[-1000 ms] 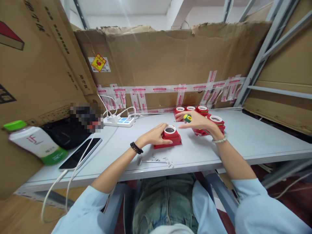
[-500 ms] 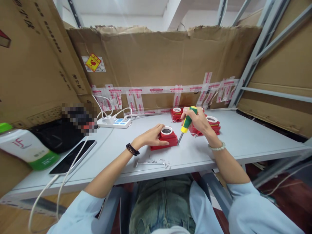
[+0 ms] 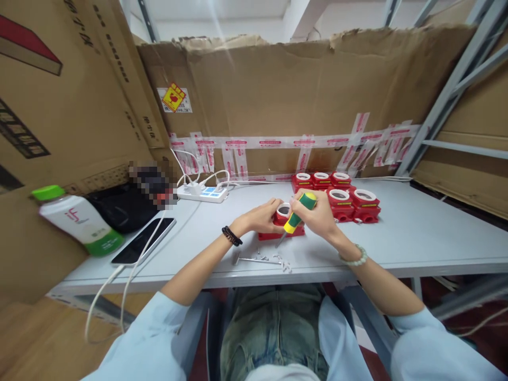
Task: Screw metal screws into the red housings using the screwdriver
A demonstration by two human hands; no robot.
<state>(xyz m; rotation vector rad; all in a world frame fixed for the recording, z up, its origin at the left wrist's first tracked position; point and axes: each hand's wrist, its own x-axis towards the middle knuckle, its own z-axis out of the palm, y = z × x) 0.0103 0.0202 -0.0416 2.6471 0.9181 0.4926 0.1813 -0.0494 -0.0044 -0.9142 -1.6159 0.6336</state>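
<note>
My left hand (image 3: 262, 217) is closed around the left side of a red plastic housing (image 3: 270, 236) with a white ring on top. The housing sits on the table near its front edge. My right hand (image 3: 320, 218) grips a green and yellow screwdriver (image 3: 300, 211), tilted with its shaft pointing down and left. The screwdriver's tip is just in front of the housing, short of the loose small screws (image 3: 262, 257). A thin T-shaped metal tool (image 3: 254, 260) lies there too, beside small whitish pieces (image 3: 286, 265). My right hand and the screwdriver partly cover the housing.
Several similar red housings (image 3: 365, 203) stand grouped at the back right. On the left are a white power strip (image 3: 210, 195), a phone (image 3: 145, 241) with a white cable across it, and a bottle (image 3: 81, 222). Cardboard (image 3: 262, 90) walls the table's back.
The screwdriver's tip has left the housing's right corner and moved to its front, toward the loose screws. My left hand still holds the housing. The whole view has shifted.
</note>
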